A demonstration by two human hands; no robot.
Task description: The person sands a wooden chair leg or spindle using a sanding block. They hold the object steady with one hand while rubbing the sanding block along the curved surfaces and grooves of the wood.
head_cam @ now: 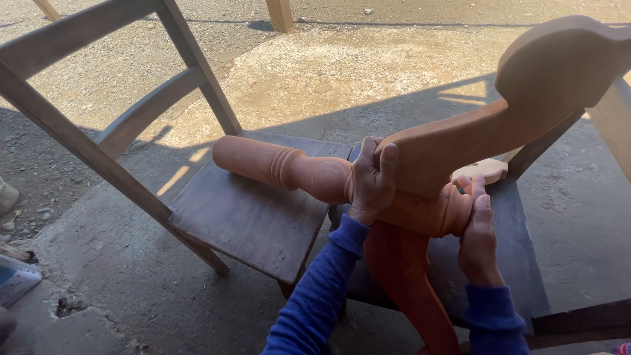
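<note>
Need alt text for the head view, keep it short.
Two hands in blue sleeves, left hand and right hand, grip a turned wooden post with curved legs attached, lying across a dark wooden chair on concrete.

The lower curved leg (411, 289) of the turned wooden piece runs off the bottom edge. The chair (250, 217) loses its backrest top past the upper left corner. The left hand (371, 181) covers the joint it grips; the right hand (476, 230) hides the column's end. A pale object (14, 279) at the left edge is cut off, unidentifiable.
</note>
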